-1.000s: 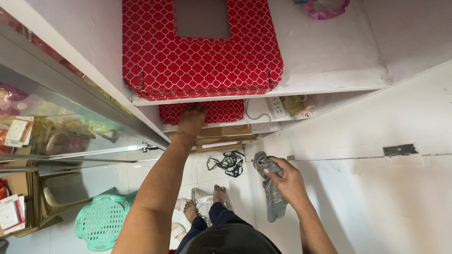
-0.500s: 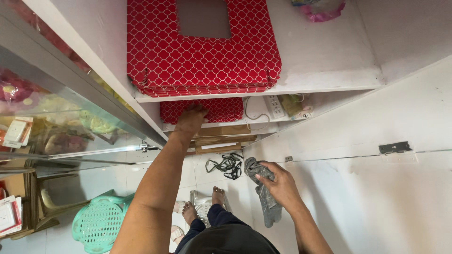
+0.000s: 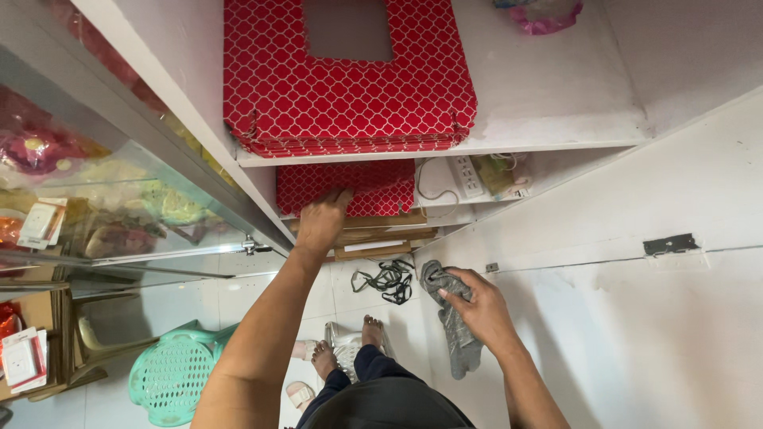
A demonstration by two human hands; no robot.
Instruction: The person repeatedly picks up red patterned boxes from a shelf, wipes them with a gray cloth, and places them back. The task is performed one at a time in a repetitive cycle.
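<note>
The red patterned sheets (image 3: 350, 189) lie flat on the lower shelf (image 3: 445, 208) at 12 o'clock from the person, and the left hand (image 3: 322, 218) rests on their front edge, fingers curled over it and thumb out of sight, so the grip cannot be told for sure. Above them, a thicker stack of red patterned sheets (image 3: 350, 87) with a grey window cut in it sits on the upper white shelf (image 3: 556, 103), a pink bag (image 3: 548, 14) at 1 o'clock behind it. A white power strip (image 3: 467, 176) lies just beside the lower sheets. At 3 o'clock the right hand (image 3: 481, 306) is clamped on a grey cloth (image 3: 453, 326), which hangs against a white panel (image 3: 636, 318). Below, white floor tiles (image 3: 199, 290) carry a black cord (image 3: 385, 278) and a green plastic stool (image 3: 171, 373) at 8 o'clock, beside a glass cabinet (image 3: 95, 206)
</note>
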